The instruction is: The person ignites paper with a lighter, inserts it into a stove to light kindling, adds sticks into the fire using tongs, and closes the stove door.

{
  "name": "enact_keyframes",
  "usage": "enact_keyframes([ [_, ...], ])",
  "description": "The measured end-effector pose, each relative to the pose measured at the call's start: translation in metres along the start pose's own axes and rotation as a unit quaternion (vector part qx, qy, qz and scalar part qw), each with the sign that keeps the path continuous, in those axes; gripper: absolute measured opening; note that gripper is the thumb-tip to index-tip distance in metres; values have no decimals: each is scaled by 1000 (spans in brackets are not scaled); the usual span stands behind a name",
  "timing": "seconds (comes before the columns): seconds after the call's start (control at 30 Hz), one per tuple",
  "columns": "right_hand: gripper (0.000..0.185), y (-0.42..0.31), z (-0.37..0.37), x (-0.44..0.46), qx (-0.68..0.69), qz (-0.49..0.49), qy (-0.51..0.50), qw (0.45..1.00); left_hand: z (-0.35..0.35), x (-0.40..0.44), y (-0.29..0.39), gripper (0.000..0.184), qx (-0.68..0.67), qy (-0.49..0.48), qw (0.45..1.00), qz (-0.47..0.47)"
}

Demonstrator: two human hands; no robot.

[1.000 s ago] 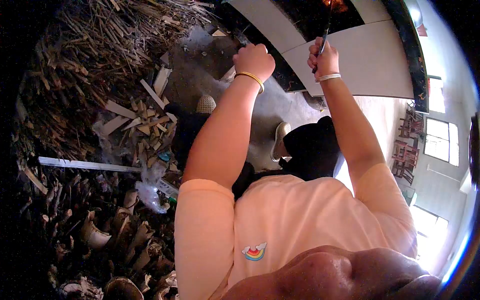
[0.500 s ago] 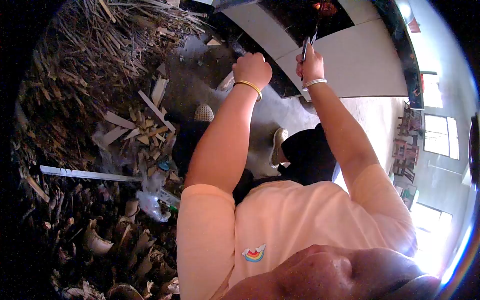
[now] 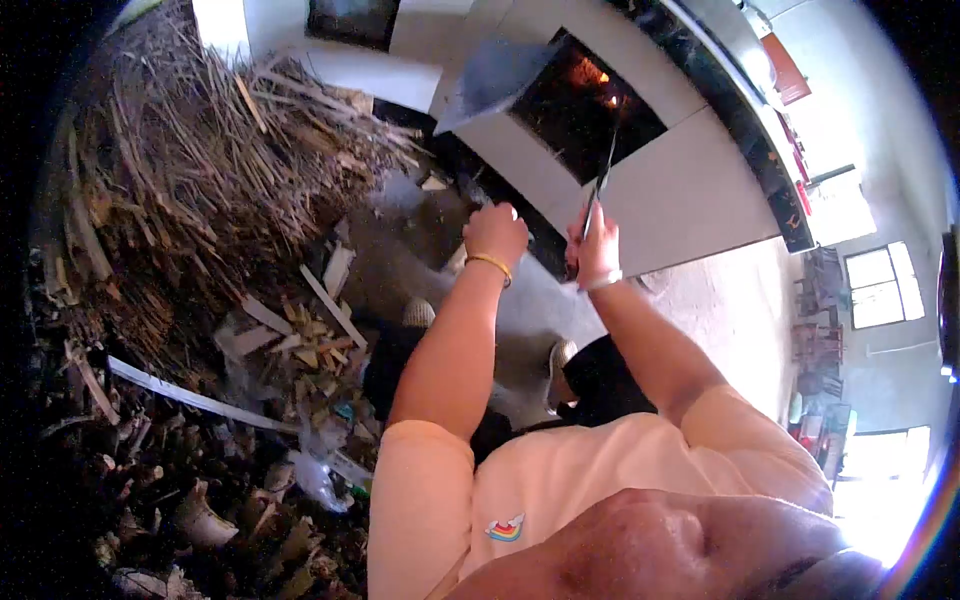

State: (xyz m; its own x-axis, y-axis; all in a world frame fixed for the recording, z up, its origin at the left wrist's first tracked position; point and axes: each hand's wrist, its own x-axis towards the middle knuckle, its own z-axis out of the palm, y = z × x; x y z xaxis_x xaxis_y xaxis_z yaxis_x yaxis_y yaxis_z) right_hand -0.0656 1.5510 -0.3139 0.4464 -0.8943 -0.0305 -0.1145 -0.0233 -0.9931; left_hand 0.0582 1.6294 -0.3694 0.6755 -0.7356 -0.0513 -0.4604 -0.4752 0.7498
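Observation:
My right hand [image 3: 597, 250], with a silver bracelet, is closed around long thin metal fire tongs [image 3: 603, 180]. Their far end reaches into the dark square opening of a white-tiled stove [image 3: 690, 185], where flames [image 3: 590, 72] glow. Left of it, my left hand [image 3: 496, 235], with a gold bracelet, is curled closed above the floor, in front of the stove. Its fingers face away from me, so what they hold, if anything, is hidden.
A large heap of thin dry sticks [image 3: 190, 150] lies at left. Nearer are split wood pieces [image 3: 310, 345], a long pale strip [image 3: 200, 398], and a clear plastic bag [image 3: 318, 480]. A grey panel [image 3: 490, 85] stands beside the fire opening. Wooden chairs [image 3: 822, 345] are at far right.
My view has tilted up, so more of the stove and fire opening shows. Both hands sit lower in view, and the tongs in my right hand show more of their length.

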Motion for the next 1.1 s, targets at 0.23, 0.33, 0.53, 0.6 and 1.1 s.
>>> enact_keyframes([
  [0.23, 14, -7, -64, -131, 56, 118, -119, 984, -2, 3, -13, 25, -8, 3, 1000, -15],
  [0.33, 20, -31, -106, -169, -15, 179, -193, 965, -9, -2, -17, 25, -15, 23, 999, -26],
  [0.53, 28, -60, -135, -196, 15, 271, -364, 891, -16, -14, -40, 29, 4, -30, 997, -69],
  [0.6, 32, -59, -123, -189, -6, 256, -399, 880, -15, -16, -53, 29, 29, -34, 994, -96],
  [1.1, 54, -76, -175, -200, 230, 285, -312, 877, -40, -38, -125, 31, 75, -39, 989, -118],
])
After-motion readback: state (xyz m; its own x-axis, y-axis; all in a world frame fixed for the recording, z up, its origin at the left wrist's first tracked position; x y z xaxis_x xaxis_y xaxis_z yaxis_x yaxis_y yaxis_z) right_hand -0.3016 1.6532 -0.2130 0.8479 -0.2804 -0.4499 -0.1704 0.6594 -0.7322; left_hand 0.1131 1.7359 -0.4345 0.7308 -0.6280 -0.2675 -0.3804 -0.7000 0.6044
